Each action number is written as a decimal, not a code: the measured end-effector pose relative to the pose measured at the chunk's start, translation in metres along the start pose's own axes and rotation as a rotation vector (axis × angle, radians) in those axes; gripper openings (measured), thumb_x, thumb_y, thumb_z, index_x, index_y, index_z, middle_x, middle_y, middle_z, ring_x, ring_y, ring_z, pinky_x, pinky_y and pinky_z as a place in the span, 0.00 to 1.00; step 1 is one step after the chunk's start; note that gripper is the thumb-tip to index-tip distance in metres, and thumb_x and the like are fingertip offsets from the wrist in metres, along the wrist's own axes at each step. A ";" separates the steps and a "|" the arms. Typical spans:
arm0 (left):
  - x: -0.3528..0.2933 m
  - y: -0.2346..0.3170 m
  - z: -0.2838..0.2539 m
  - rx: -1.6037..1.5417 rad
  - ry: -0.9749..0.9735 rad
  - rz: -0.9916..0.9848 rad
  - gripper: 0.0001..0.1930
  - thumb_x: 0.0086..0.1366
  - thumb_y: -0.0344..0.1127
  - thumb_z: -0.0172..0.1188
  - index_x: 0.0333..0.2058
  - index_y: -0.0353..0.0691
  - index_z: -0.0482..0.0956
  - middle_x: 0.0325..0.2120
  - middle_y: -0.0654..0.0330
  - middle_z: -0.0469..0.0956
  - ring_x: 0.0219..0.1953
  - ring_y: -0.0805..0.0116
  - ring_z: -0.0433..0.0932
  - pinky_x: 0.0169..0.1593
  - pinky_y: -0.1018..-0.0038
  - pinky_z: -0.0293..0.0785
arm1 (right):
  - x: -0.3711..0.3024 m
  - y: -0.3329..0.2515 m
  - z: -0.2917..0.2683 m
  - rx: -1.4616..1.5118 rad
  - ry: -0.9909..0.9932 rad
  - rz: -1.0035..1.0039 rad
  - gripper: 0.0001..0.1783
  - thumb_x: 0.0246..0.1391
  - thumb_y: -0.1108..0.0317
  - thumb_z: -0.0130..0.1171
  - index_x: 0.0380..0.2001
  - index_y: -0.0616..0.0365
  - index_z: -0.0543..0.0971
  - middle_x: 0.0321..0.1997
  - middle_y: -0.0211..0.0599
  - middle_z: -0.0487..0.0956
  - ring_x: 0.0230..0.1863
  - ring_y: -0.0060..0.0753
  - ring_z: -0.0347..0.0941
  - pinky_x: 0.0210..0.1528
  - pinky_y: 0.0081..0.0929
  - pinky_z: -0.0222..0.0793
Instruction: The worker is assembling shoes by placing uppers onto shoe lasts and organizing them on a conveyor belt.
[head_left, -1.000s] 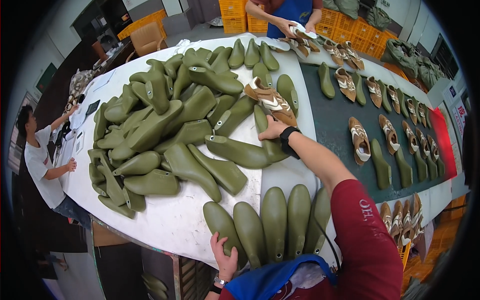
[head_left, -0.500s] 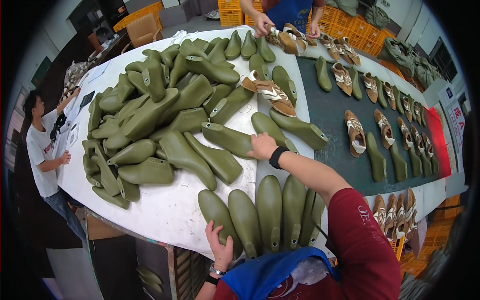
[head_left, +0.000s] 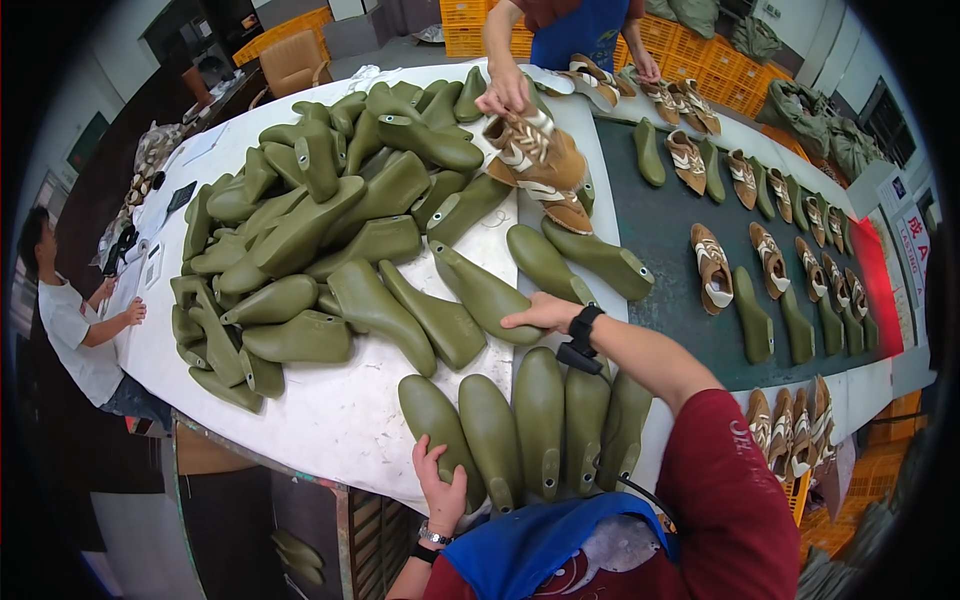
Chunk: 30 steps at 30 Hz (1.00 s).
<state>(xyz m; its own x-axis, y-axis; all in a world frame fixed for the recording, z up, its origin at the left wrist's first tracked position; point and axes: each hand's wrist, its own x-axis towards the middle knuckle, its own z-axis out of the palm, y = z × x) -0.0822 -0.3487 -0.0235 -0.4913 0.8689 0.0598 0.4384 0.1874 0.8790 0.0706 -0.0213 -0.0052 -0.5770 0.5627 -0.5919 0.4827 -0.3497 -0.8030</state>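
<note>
My right hand is closed around the near end of a green shoe last, which lies slanted beside the big pile of lasts. My left hand rests with spread fingers on the leftmost last of a row near my apron. Several more lasts, such as this one, stand side by side in that row, heel ends toward me. Two further lasts lie just beyond my right hand.
Across the table a co-worker's hand holds a brown and white shoe. A dark green mat on the right bears rows of shoes and lasts. Another person stands at the left edge. Orange crates are stacked behind.
My right hand has drawn its last toward me and to the right. The co-worker's hand has come forward over the table with a shoe. My left hand stays nearly where it was.
</note>
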 end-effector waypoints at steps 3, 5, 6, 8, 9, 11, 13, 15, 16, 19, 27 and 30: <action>-0.001 -0.001 0.002 0.001 -0.006 0.016 0.20 0.46 0.24 0.56 0.41 0.36 0.67 0.55 0.46 0.58 0.59 0.48 0.55 0.61 0.62 0.51 | -0.032 -0.018 -0.031 -0.280 -0.026 -0.009 0.31 0.35 0.51 0.70 0.34 0.70 0.76 0.26 0.36 0.76 0.24 0.28 0.72 0.22 0.23 0.67; 0.000 -0.001 0.001 -0.004 0.004 0.014 0.20 0.46 0.24 0.56 0.41 0.36 0.67 0.55 0.46 0.58 0.59 0.48 0.55 0.61 0.62 0.51 | -0.054 -0.052 -0.061 -0.606 -0.101 -0.008 0.31 0.33 0.50 0.70 0.32 0.69 0.78 0.26 0.37 0.77 0.26 0.28 0.73 0.24 0.25 0.69; 0.001 -0.001 0.001 -0.008 0.000 0.015 0.20 0.46 0.24 0.56 0.41 0.36 0.67 0.55 0.46 0.58 0.59 0.48 0.55 0.61 0.62 0.51 | -0.056 -0.066 -0.076 -0.789 -0.119 -0.016 0.31 0.32 0.49 0.70 0.31 0.68 0.78 0.26 0.37 0.78 0.27 0.29 0.74 0.25 0.26 0.70; 0.000 -0.003 0.000 0.000 0.010 0.013 0.20 0.46 0.24 0.56 0.41 0.36 0.67 0.55 0.46 0.58 0.59 0.48 0.56 0.61 0.62 0.51 | -0.070 -0.114 -0.087 -1.153 -0.136 -0.045 0.30 0.34 0.50 0.68 0.35 0.65 0.78 0.32 0.43 0.80 0.32 0.35 0.76 0.32 0.27 0.71; 0.000 -0.003 0.000 0.003 0.008 0.011 0.20 0.46 0.24 0.56 0.41 0.36 0.67 0.55 0.46 0.58 0.59 0.48 0.56 0.61 0.62 0.51 | -0.067 -0.131 -0.090 -1.244 -0.088 -0.064 0.30 0.33 0.50 0.68 0.36 0.64 0.78 0.31 0.44 0.80 0.32 0.36 0.76 0.33 0.28 0.71; 0.001 -0.003 0.000 0.007 0.006 0.027 0.20 0.46 0.24 0.56 0.42 0.36 0.67 0.55 0.46 0.58 0.58 0.48 0.56 0.61 0.62 0.51 | -0.064 -0.166 -0.077 -1.298 0.056 -0.119 0.31 0.33 0.51 0.67 0.38 0.63 0.77 0.31 0.45 0.79 0.33 0.40 0.77 0.36 0.30 0.72; 0.001 -0.001 0.002 -0.002 0.003 0.028 0.20 0.46 0.24 0.56 0.41 0.36 0.67 0.55 0.46 0.58 0.58 0.48 0.56 0.61 0.62 0.51 | -0.037 -0.166 -0.078 -1.156 0.236 -0.436 0.32 0.35 0.53 0.65 0.43 0.60 0.74 0.37 0.46 0.78 0.38 0.43 0.76 0.41 0.32 0.71; 0.004 -0.002 0.005 -0.010 0.004 0.029 0.20 0.46 0.24 0.56 0.41 0.36 0.67 0.55 0.46 0.58 0.58 0.48 0.56 0.61 0.62 0.51 | 0.008 -0.143 -0.072 -1.044 0.184 -0.632 0.33 0.41 0.55 0.62 0.51 0.55 0.69 0.47 0.48 0.73 0.48 0.45 0.71 0.50 0.33 0.67; 0.003 -0.004 0.004 -0.007 0.003 0.030 0.20 0.46 0.24 0.56 0.41 0.36 0.68 0.55 0.46 0.58 0.58 0.48 0.56 0.61 0.62 0.51 | 0.018 -0.134 -0.051 -1.048 0.050 -0.547 0.33 0.45 0.56 0.60 0.55 0.53 0.66 0.54 0.50 0.69 0.53 0.46 0.67 0.55 0.33 0.63; 0.002 -0.006 0.001 0.001 0.012 0.021 0.19 0.46 0.24 0.56 0.41 0.36 0.68 0.55 0.46 0.58 0.58 0.48 0.56 0.61 0.62 0.51 | 0.037 -0.063 0.015 -1.280 0.075 -0.454 0.29 0.45 0.55 0.58 0.52 0.51 0.70 0.52 0.45 0.70 0.58 0.54 0.61 0.53 0.44 0.64; 0.003 -0.003 0.000 -0.013 0.017 0.013 0.19 0.46 0.24 0.56 0.41 0.35 0.68 0.55 0.46 0.58 0.59 0.48 0.55 0.61 0.62 0.51 | 0.027 -0.042 0.045 -1.312 0.297 -0.566 0.21 0.42 0.58 0.58 0.41 0.55 0.76 0.48 0.43 0.71 0.54 0.54 0.62 0.50 0.47 0.64; 0.002 -0.004 0.001 -0.006 0.017 0.019 0.19 0.46 0.25 0.56 0.41 0.35 0.68 0.55 0.46 0.58 0.59 0.48 0.55 0.61 0.62 0.51 | 0.021 -0.040 0.080 -1.103 0.180 -0.491 0.33 0.39 0.55 0.61 0.51 0.55 0.69 0.49 0.49 0.69 0.50 0.53 0.65 0.51 0.42 0.63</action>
<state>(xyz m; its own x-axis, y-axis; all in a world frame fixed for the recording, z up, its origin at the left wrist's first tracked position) -0.0848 -0.3473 -0.0274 -0.4958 0.8643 0.0843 0.4434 0.1685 0.8803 -0.0132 -0.0556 0.0092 -0.7983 0.5822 -0.1540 0.5896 0.7036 -0.3967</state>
